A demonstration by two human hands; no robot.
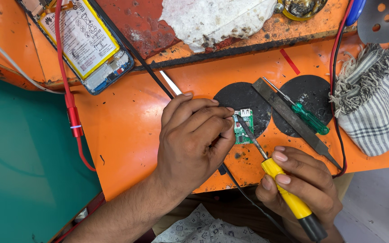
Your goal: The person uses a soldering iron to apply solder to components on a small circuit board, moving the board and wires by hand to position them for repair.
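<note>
Left hand (194, 139) pinning circuit board (244, 126), soldering iron (275, 173) in right hand (305, 184), tip seemingly touching

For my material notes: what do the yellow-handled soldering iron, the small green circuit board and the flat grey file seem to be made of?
Yellow-handled soldering iron: glossy plastic handle, probably, with a dull dark metal shaft.
Small green circuit board: green laminate, seemingly fibreglass, carrying a shiny metal port.
Flat grey file: matte grey metal, likely steel; its surface texture is too fine to tell.

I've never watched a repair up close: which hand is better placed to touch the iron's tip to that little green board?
Probably the right hand: it grips the yellow soldering iron, tip at the green board. The left hand only steadies it.
</note>
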